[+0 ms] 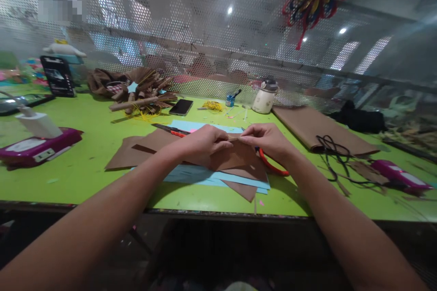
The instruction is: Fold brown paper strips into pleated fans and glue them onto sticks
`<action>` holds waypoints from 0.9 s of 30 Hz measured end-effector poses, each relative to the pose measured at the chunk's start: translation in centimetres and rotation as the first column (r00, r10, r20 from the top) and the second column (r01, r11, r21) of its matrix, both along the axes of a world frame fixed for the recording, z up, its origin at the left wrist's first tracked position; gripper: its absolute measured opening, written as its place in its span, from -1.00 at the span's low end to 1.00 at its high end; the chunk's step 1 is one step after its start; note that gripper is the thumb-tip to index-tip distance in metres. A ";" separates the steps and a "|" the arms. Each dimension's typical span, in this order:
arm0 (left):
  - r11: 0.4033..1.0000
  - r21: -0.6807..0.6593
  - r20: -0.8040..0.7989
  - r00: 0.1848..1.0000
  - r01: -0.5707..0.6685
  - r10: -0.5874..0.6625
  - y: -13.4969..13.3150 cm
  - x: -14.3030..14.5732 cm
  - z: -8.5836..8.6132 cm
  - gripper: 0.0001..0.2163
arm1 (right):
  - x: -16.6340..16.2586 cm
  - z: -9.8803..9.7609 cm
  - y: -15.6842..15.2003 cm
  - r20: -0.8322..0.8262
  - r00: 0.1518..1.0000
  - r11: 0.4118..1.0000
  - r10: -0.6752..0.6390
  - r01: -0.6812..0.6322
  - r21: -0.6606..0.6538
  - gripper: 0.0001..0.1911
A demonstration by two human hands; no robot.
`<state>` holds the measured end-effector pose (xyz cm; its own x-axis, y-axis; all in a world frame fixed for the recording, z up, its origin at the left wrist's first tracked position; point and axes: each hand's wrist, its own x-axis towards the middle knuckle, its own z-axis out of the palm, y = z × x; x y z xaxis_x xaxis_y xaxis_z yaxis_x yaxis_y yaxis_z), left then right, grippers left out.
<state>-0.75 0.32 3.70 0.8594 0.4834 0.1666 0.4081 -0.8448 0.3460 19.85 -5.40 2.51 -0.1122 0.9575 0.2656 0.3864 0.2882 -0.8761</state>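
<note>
Grey perforated metal screening [191,22] rises behind a long, bright green bench [88,159], with blurred ceiling lights showing through its holes. Near the front edge, at the middle, two bare hands meet over paper. Between them is a small piece of plain brown paper [235,159], resting above a loose pile. The left hand [205,143] pinches its upper edge between thumb and fingers; the right hand [268,141] pinches the same edge just beside it. Whether that edge is being folded or only gripped, I cannot tell.

Beneath lie overlapping flat brown paper sheets [124,154] and pale blue paper sheets [246,181]. Scissors with an orange-red loop handle [278,170] are partly under the right hand, and a slim black-and-orange tool [169,129], perhaps a cutter, lies beyond the left.

As for progress, the cutting looks at least partly done, since the sheets are small and straight-edged. Shaping seems at an early stage: only one piece is in hand, and the flat ones below look unworked. Further back are a dark smartphone [181,107], a tangle of yellow strands [213,106] and a cream-coloured flask [262,101].
</note>
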 end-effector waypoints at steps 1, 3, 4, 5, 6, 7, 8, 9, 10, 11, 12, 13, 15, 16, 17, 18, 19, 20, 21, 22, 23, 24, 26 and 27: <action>0.999 0.035 -0.005 1.000 0.005 -0.005 0.0 0.0 -0.1 -0.70 | 0.1 0.0 0.0 0.005 1.000 1.000 0.012 -0.012 -0.014 -0.68; 0.995 0.100 -0.011 1.000 0.013 -0.012 0.0 0.0 -0.1 -0.72 | 0.4 0.0 0.2 0.007 0.999 0.997 0.041 -0.040 -0.070 -0.66; 0.992 0.129 -0.011 1.000 0.017 -0.015 -0.1 0.0 -0.2 -0.73 | 0.5 0.0 0.3 0.006 0.999 0.994 0.050 -0.049 -0.100 -0.65; 0.988 0.153 -0.011 1.000 0.019 -0.018 -0.1 0.0 -0.1 -0.74 | 0.6 -0.1 0.4 0.005 0.999 0.992 0.048 -0.048 -0.118 -0.65; 0.984 0.175 -0.008 1.000 0.020 -0.019 -0.2 0.0 -0.1 -0.75 | 0.7 -0.1 0.4 0.007 0.999 0.992 0.035 -0.034 -0.120 -0.66; 0.982 0.191 -0.004 1.000 0.018 -0.018 -0.3 0.0 -0.1 -0.75 | 0.7 -0.1 0.5 0.011 1.000 0.994 0.014 -0.013 -0.105 -0.68; 0.980 0.198 -0.003 1.000 0.016 -0.016 -0.3 0.0 0.0 -0.74 | 0.7 -0.1 0.4 0.016 1.000 0.997 -0.009 0.010 -0.076 -0.70; 0.980 0.198 -0.002 1.000 0.014 -0.014 -0.4 0.0 0.1 -0.74 | 0.6 -0.1 0.4 0.022 0.999 0.999 -0.029 0.030 -0.040 -0.71; 0.982 0.191 -0.001 1.000 0.013 -0.013 -0.4 0.0 0.1 -0.73 | 0.5 0.0 0.3 0.029 0.999 0.999 -0.043 0.043 -0.005 -0.73; 0.984 0.179 0.000 1.000 0.011 -0.011 -0.4 0.0 0.2 -0.72 | 0.4 0.0 0.2 0.038 0.998 0.999 -0.048 0.047 0.025 -0.74; 0.986 0.165 0.001 1.000 0.006 -0.006 -0.4 0.0 0.2 -0.71 | 0.3 0.1 0.1 0.049 0.998 0.998 -0.046 0.044 0.050 -0.75; 0.989 0.149 0.005 1.000 0.000 -0.001 -0.3 0.0 0.2 -0.71 | 0.1 0.2 0.0 0.060 0.997 0.996 -0.045 0.041 0.076 -0.76; 0.994 0.113 0.017 1.000 -0.015 0.014 -0.1 0.0 0.1 -0.71 | -0.1 0.2 -0.1 0.086 0.995 0.990 -0.050 0.039 0.133 -0.78; 0.995 0.094 0.025 1.000 -0.018 0.016 0.0 0.0 0.1 -0.71 | -0.2 0.2 0.0 0.100 0.993 0.986 -0.055 0.038 0.165 -0.79; 0.997 0.075 0.037 0.999 -0.017 0.015 0.2 -0.1 0.0 -0.71 | -0.2 0.1 0.0 0.115 0.992 0.980 -0.059 0.035 0.197 -0.81; 0.998 0.057 0.048 0.999 -0.013 0.010 0.3 -0.1 -0.1 -0.72 | -0.3 0.1 0.0 0.130 0.990 0.973 -0.063 0.032 0.228 -0.82; 0.999 0.037 0.057 0.998 -0.007 0.005 0.4 -0.1 -0.1 -0.72 | -0.3 0.0 0.1 0.144 0.988 0.967 -0.065 0.027 0.252 -0.83; 1.000 0.016 0.064 0.998 -0.003 0.002 0.5 -0.1 -0.2 -0.73 | -0.3 -0.1 0.1 0.155 0.986 0.962 -0.065 0.021 0.271 -0.83; 1.000 -0.005 0.072 0.997 0.000 0.000 0.5 -0.1 -0.2 -0.74 | -0.3 -0.1 0.2 0.163 0.985 0.959 -0.064 0.016 0.284 -0.84; 1.000 -0.028 0.079 0.997 0.002 0.000 0.5 -0.1 -0.2 -0.74 | -0.2 -0.2 0.2 0.167 0.984 0.957 -0.063 0.012 0.291 -0.84; 0.999 -0.052 0.084 0.996 0.006 -0.002 0.5 -0.1 -0.2 -0.74 | -0.2 -0.2 0.2 0.167 0.984 0.956 -0.060 0.008 0.294 -0.84; 0.997 -0.075 0.088 0.996 0.011 -0.004 0.4 -0.1 -0.2 -0.74 | -0.1 -0.1 0.2 0.163 0.985 0.956 -0.055 0.005 0.293 -0.84; 0.995 -0.093 0.095 0.995 0.022 -0.013 0.3 0.0 -0.1 -0.74 | 0.2 0.0 0.2 0.141 0.989 0.960 -0.042 0.001 0.279 -0.82; 0.996 -0.085 0.100 0.995 0.027 -0.018 0.2 0.0 0.0 -0.73 | 0.3 0.0 0.2 0.122 0.992 0.966 -0.031 -0.001 0.258 -0.81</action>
